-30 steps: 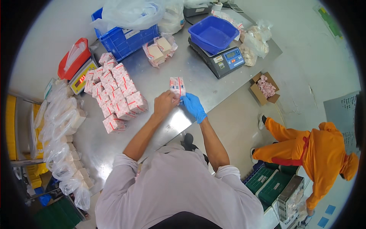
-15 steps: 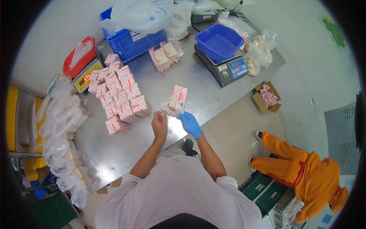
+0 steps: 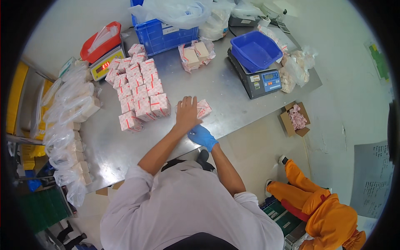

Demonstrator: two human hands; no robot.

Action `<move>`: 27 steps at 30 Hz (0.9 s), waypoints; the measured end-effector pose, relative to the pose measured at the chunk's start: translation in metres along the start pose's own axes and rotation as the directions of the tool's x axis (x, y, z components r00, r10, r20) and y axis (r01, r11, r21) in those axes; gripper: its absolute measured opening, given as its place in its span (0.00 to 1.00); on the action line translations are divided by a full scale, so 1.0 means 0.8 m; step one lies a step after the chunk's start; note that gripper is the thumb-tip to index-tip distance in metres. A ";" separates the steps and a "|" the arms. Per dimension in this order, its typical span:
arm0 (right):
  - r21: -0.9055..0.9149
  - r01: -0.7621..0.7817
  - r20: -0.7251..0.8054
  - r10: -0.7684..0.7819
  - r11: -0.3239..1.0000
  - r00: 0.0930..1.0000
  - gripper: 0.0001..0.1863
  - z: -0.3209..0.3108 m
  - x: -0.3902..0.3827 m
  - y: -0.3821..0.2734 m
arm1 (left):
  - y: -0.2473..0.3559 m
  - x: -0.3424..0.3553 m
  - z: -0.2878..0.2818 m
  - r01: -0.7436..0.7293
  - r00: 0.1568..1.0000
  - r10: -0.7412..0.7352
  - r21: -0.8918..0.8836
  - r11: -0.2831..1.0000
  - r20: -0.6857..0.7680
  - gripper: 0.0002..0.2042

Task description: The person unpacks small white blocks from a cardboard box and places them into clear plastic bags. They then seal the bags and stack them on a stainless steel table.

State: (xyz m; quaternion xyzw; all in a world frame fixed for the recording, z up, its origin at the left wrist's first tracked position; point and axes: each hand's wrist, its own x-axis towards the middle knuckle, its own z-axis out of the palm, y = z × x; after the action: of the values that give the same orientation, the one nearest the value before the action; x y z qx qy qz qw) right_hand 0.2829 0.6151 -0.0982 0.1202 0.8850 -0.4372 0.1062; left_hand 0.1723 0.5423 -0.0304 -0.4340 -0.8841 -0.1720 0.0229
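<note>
My bare left hand [image 3: 187, 112] lies across a small block wrapped in pink-and-white printed paper [image 3: 204, 108], its fingers stretched out over the left part and hiding it. Just nearer to me is my right hand [image 3: 201, 136], in a blue glove, by the near end of the packet. The left wrist overlaps its fingertips, so its grip does not show. To the left stand several rows of finished paper-wrapped blocks [image 3: 141, 88]. Farther back, two pale bare blocks [image 3: 196, 55] sit on opened sheets of the same paper.
A scale [image 3: 260, 83] bearing a blue tub [image 3: 256, 49] stands at right, beside bags of pale pieces [image 3: 293, 71]. Back left are a yellow scale [image 3: 106, 63] with a red tray [image 3: 100, 43] and a blue crate [image 3: 166, 37]. Bagged blocks [image 3: 75, 133] line the left edge. A person in orange [image 3: 321, 204] bends at lower right.
My left hand has moved from beside the packet onto it, fingers now laid over the paper. The right hand has shifted slightly nearer. The whole view has swung a little.
</note>
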 end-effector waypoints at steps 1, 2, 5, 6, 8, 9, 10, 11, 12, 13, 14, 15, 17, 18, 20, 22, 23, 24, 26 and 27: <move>0.047 0.007 0.027 -0.008 0.999 1.000 0.18 -0.008 -0.005 0.002 | -0.005 0.020 0.007 0.007 0.994 -0.012 0.054 0.999 0.110 0.26; 0.090 0.018 0.062 -0.024 0.996 0.998 0.17 -0.015 -0.009 0.003 | -0.017 0.040 0.017 0.007 0.940 -0.019 0.035 0.999 0.339 0.26; 0.440 -0.113 -0.187 0.214 0.891 0.959 0.13 -0.017 -0.026 0.050 | -0.042 0.052 0.027 -0.429 0.844 0.435 -0.092 0.899 0.314 0.26; 0.551 -0.118 -0.206 0.271 0.826 0.940 0.12 -0.020 -0.029 0.061 | -0.050 0.046 0.028 -0.621 0.757 0.627 -0.098 0.778 0.182 0.25; 0.755 -0.108 -0.233 0.417 0.647 0.879 0.10 -0.027 -0.038 0.083 | -0.029 0.030 0.016 -0.585 0.808 0.580 -0.031 0.810 -0.102 0.24; 0.751 -0.132 -0.228 0.442 0.647 0.867 0.11 -0.034 -0.041 0.072 | -0.020 0.016 0.012 -0.554 0.807 0.537 -0.001 0.832 -0.243 0.24; 0.730 -0.137 -0.212 0.413 0.669 0.886 0.12 -0.037 -0.042 0.068 | -0.019 -0.007 0.020 -0.460 0.865 0.422 -0.094 0.883 -0.271 0.23; 0.709 -0.140 -0.194 0.383 0.691 0.903 0.12 -0.039 -0.042 0.065 | -0.022 -0.037 0.027 -0.357 0.911 0.298 -0.188 0.915 -0.284 0.22; 0.687 -0.144 -0.178 0.358 0.712 0.917 0.13 -0.039 -0.046 0.064 | -0.017 -0.062 0.033 -0.254 0.944 0.172 -0.284 0.924 -0.283 0.21; 0.677 -0.179 -0.127 0.353 0.714 0.927 0.15 -0.035 -0.046 0.063 | -0.007 -0.080 0.034 -0.220 0.957 0.135 -0.334 0.916 -0.258 0.20; 0.712 -0.162 -0.123 0.349 0.683 0.929 0.15 -0.029 -0.048 0.061 | 0.004 -0.096 0.035 -0.184 0.968 0.099 -0.382 0.906 -0.231 0.20; 0.742 -0.147 -0.112 0.338 0.654 0.935 0.15 -0.022 -0.049 0.053 | 0.010 -0.107 0.036 -0.136 0.978 0.051 -0.425 0.895 -0.204 0.19; 0.776 -0.120 -0.102 0.310 0.620 0.945 0.15 -0.017 -0.054 0.040 | 0.018 -0.109 0.042 -0.111 0.975 0.014 -0.432 0.895 -0.223 0.18; 0.779 -0.133 -0.122 0.355 0.613 0.927 0.15 -0.017 -0.053 0.031 | 0.020 -0.106 0.046 -0.103 0.971 -0.003 -0.433 0.895 -0.238 0.18; 0.785 -0.158 -0.159 0.441 0.599 0.883 0.14 -0.014 -0.048 0.013 | 0.024 -0.107 0.055 -0.019 0.978 -0.069 -0.414 0.910 -0.197 0.14; 0.683 -0.220 -0.191 0.460 0.697 0.867 0.14 -0.018 -0.041 0.013 | 0.029 -0.105 0.057 0.064 0.989 -0.110 -0.389 0.919 -0.096 0.11; 0.626 -0.251 -0.208 0.468 0.739 0.859 0.14 -0.019 -0.040 0.013 | 0.024 -0.103 0.055 0.064 0.990 -0.110 -0.405 0.912 -0.091 0.08; 0.617 -0.186 -0.247 0.413 0.765 0.877 0.14 -0.016 -0.037 0.016 | 0.023 -0.105 0.057 0.145 0.975 -0.206 -0.479 0.866 -0.078 0.08; 0.593 -0.054 -0.324 0.299 0.803 0.898 0.15 -0.007 -0.036 0.022 | 0.023 -0.109 0.062 0.286 0.923 -0.383 -0.615 0.735 -0.029 0.12; 0.594 -0.074 -0.298 0.304 0.801 0.905 0.15 -0.006 -0.036 0.021 | 0.021 -0.108 0.060 0.349 0.895 -0.446 -0.622 0.701 0.000 0.14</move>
State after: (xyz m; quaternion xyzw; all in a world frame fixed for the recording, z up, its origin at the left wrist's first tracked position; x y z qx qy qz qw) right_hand 0.3146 0.6251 -0.0993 0.3177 0.7002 -0.6362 -0.0633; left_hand 0.2441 0.5016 -0.0873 -0.2021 -0.8495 -0.4793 -0.0886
